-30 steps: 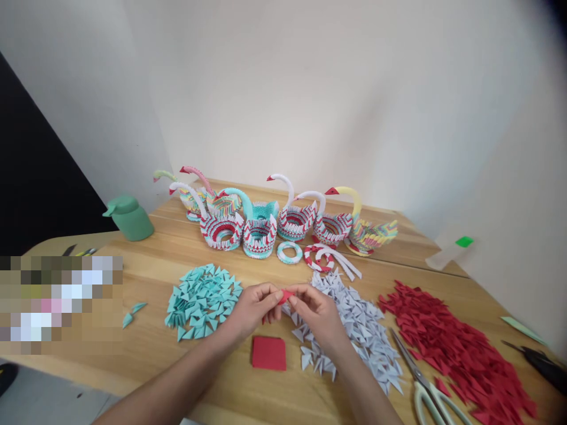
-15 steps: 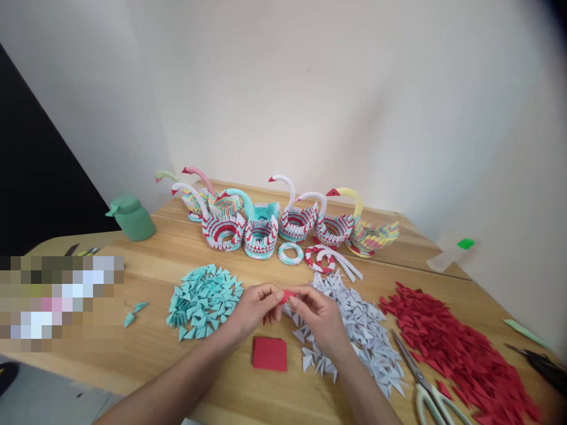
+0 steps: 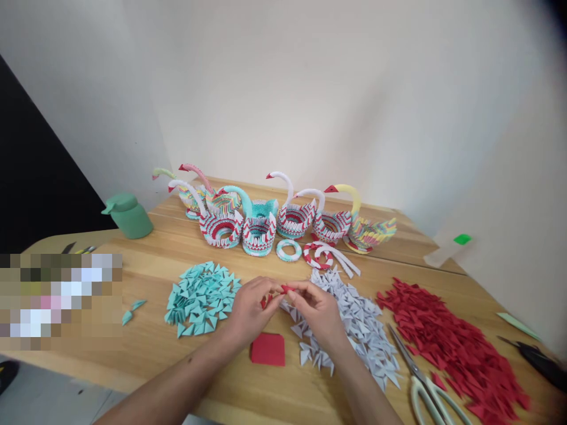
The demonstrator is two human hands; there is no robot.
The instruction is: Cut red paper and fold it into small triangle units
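Both hands meet in front of me over the table. Thumb and fingers of my left hand (image 3: 252,310) pinch a small red paper piece (image 3: 286,289), and my right hand (image 3: 318,307) grips its other side. A bit more red paper (image 3: 266,301) shows inside the curl of my left fingers. Below the hands lies a stack of red paper rectangles (image 3: 268,349). To the left is a heap of turquoise folded triangles (image 3: 201,298). White folded triangles (image 3: 361,321) spread beside and partly behind my right hand.
Several paper swans (image 3: 259,233) stand at the back, with a turquoise-and-white ring (image 3: 289,250) before them. On the right are a heap of red triangles (image 3: 456,342), scissors (image 3: 419,378) and a black-handled cutter (image 3: 540,361). A green container (image 3: 132,217) stands back left.
My left hand has turned, its fingers now more curled, with red paper showing inside them. The red piece appears smaller between the fingertips. The whole view has shifted slightly.
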